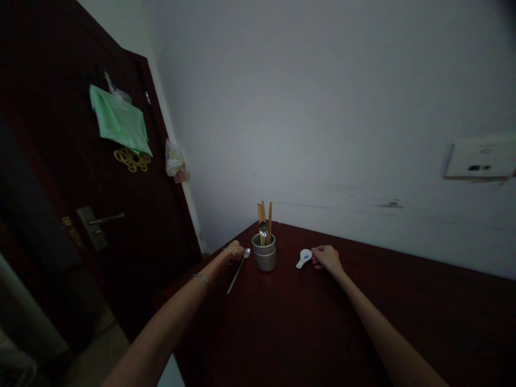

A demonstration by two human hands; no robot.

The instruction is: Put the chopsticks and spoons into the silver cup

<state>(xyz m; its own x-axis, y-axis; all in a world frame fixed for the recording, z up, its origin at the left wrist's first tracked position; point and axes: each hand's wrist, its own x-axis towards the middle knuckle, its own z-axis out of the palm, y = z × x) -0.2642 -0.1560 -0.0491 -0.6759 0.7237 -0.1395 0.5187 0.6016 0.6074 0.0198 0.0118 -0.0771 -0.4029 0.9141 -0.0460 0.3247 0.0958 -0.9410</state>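
Note:
My left hand (235, 250) is closed, its fingertips at the neck of a long-handled metal spoon (236, 278). The spoon lies slanted on the dark red table, its bowl pointing away from me. On the other side, my right hand (327, 259) pinches the bowl edge of a short white spoon (305, 256) with a small blue mark. That spoon's handle points toward me and left. Between the hands stands a grey metal cup (266, 261), upright, holding several wooden chopsticks (270, 217) and a metal spoon (263, 228). My left fingertips are partly hidden.
The dark red table (278, 333) meets a pale wall (306, 107) behind the cup. A dark door (149, 215) with a metal handle is at left, a green cloth (121, 118) hanging on it. A wall socket (481, 159) is at right.

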